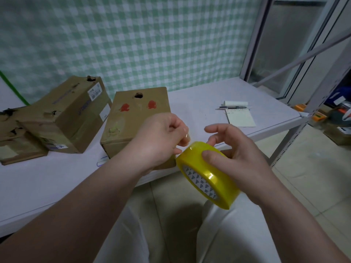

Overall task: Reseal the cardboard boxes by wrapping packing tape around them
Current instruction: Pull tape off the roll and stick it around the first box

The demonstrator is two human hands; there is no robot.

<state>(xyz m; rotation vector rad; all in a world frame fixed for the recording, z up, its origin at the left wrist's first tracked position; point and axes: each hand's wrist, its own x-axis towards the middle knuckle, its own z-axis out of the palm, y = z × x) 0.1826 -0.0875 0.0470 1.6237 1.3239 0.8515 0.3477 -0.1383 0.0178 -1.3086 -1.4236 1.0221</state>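
A yellow roll of packing tape (207,173) is held in front of the table edge, above my lap. My right hand (239,154) grips the roll, thumb on its outer face and fingers behind it. My left hand (161,139) pinches at the roll's top edge with curled fingertips, where the tape end lies. Just behind my left hand stands a cardboard box with red marks and a hole in its top (133,118). A second, worn cardboard box (72,112) with labels lies to its left, and a third, torn box (13,141) sits at the far left.
The white table (191,99) backs onto a green checked wall. A notepad (240,117) with a pen (233,107) and a white paper roll lies at the right rear. A metal shelf frame (303,126) and clutter on the floor stand to the right.
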